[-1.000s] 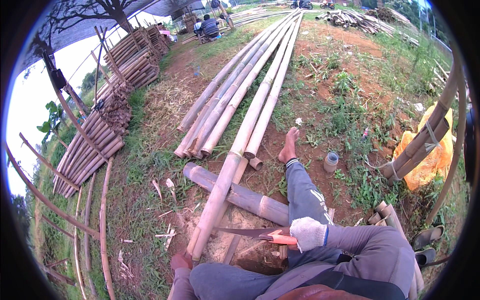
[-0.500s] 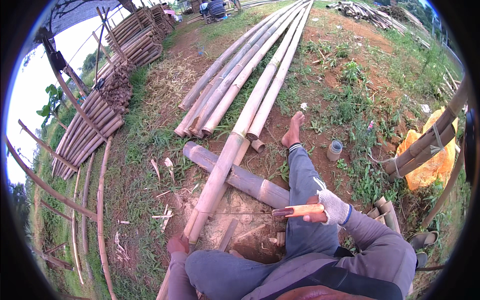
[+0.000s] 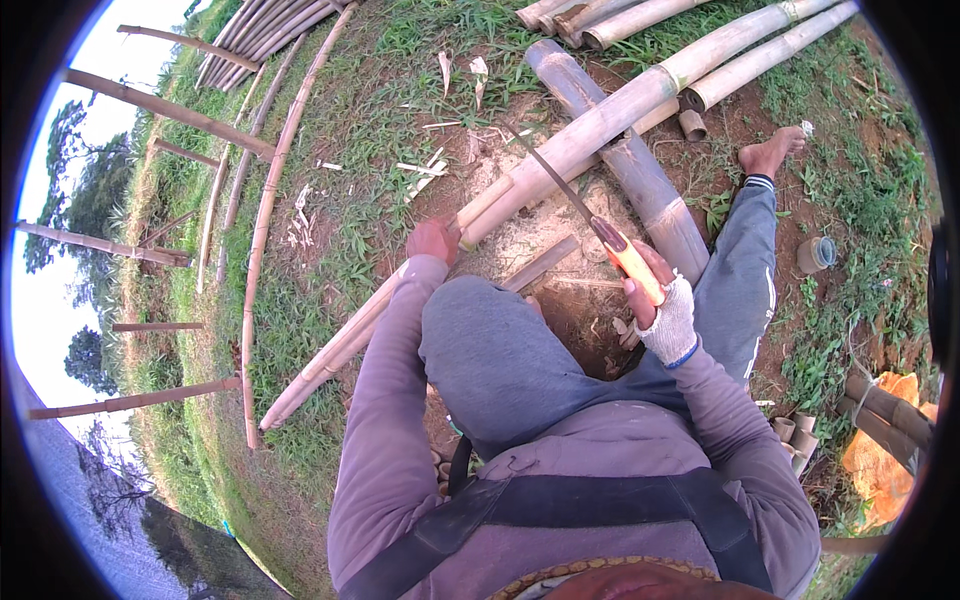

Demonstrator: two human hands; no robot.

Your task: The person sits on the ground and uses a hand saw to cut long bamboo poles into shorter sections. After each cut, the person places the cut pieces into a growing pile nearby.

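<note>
A long bamboo pole (image 3: 570, 150) slants from the upper right down to my left hand (image 3: 433, 240), which is closed around its near end. A narrow bamboo strip (image 3: 485, 205) lies along the pole beside those fingers; whether they grip it too is hard to tell. My right hand (image 3: 662, 300), in a pale fingerless glove, wraps the light wooden handle of a saw (image 3: 566, 188). Its thin dark blade points up and left, crossing over the pole in view. Under the pole, a thick grey bamboo log (image 3: 650, 190) lies crosswise as a rest.
Sawdust (image 3: 600, 200) and a flat bamboo offcut (image 3: 542, 262) lie by my bent knee. More bamboo poles (image 3: 640, 20) lie at the far right. A cut bamboo cup (image 3: 816, 254) stands beyond my outstretched leg. To the left runs a rough pole fence (image 3: 265, 220).
The view has swung left and down. My right hand has turned the saw from pointing level leftward to pointing up and left, over the pole. My left hand remains at the pole's near end.
</note>
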